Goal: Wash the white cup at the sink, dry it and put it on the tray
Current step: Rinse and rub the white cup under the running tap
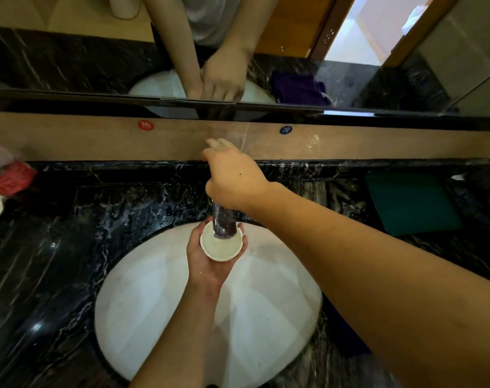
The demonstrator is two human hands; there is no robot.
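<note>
My left hand holds the small white cup upright over the white sink basin, directly under the chrome faucet spout. The cup's inside looks wet or holds some water. My right hand rests on top of the faucet, fingers wrapped over its handle, which is hidden beneath the hand. A dark green tray lies flat on the black marble counter at the right.
Black marble counter surrounds the basin, with water spots. A red and white container and a white object stand at the far left. The mirror behind reflects my arms and a purple cloth. Red and blue stickers mark the backsplash.
</note>
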